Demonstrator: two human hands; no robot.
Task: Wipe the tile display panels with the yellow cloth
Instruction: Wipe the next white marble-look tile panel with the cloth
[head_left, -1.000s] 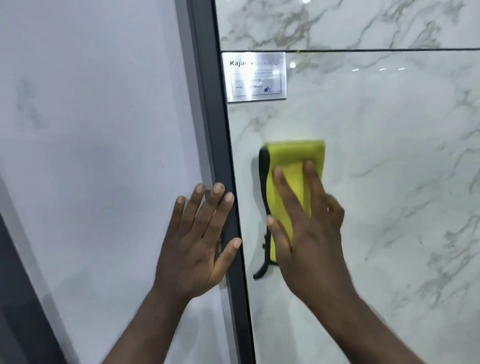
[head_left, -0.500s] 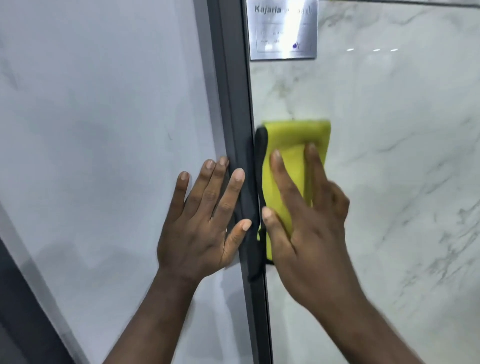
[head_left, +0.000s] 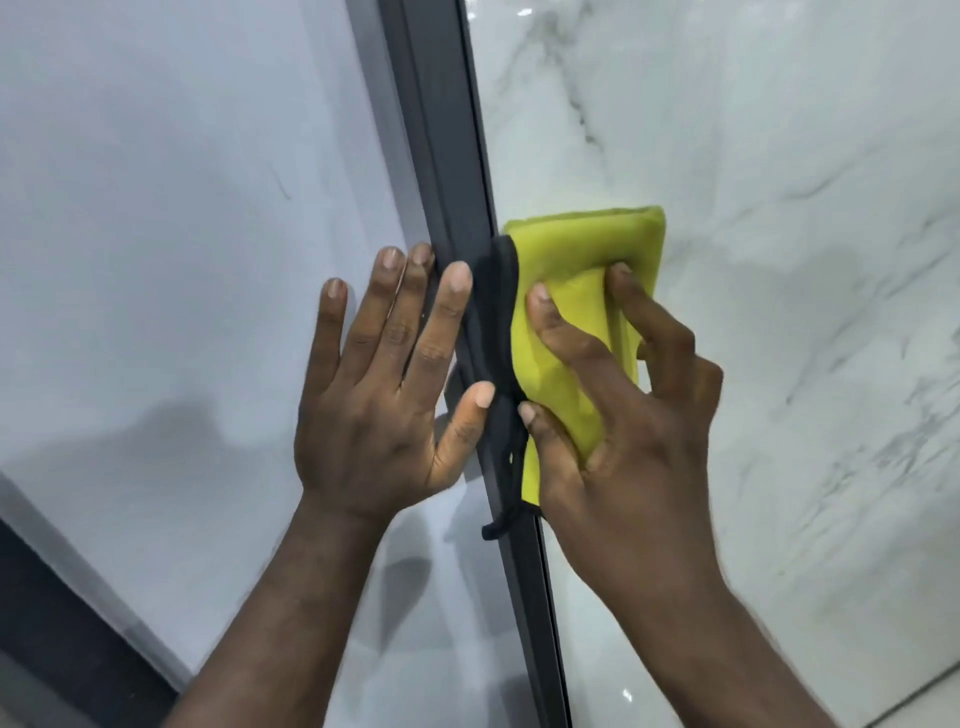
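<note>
The folded yellow cloth (head_left: 582, 244), with a black trim along its left edge, lies against the glossy white marble tile panel (head_left: 779, 156) right beside the dark frame. My right hand (head_left: 634, 452) holds the cloth against that panel. Its fingers are bent and bunch a fold of the cloth between them, and the thumb is at the cloth's lower left edge. My left hand (head_left: 384, 395) rests flat on the plain pale tile panel (head_left: 182, 208), fingers straight and spread, with the thumb tip touching the frame.
A dark grey vertical frame strip (head_left: 441, 130) separates the two panels and runs from top to bottom. A dark band (head_left: 62, 613) borders the left panel at the lower left. A tile joint line shows at the bottom right corner.
The cloth slid left to the frame edge. My right fingers went from straight to bent, bunching the cloth. The view dropped, so the metal label plate left the top. My left hand stayed put.
</note>
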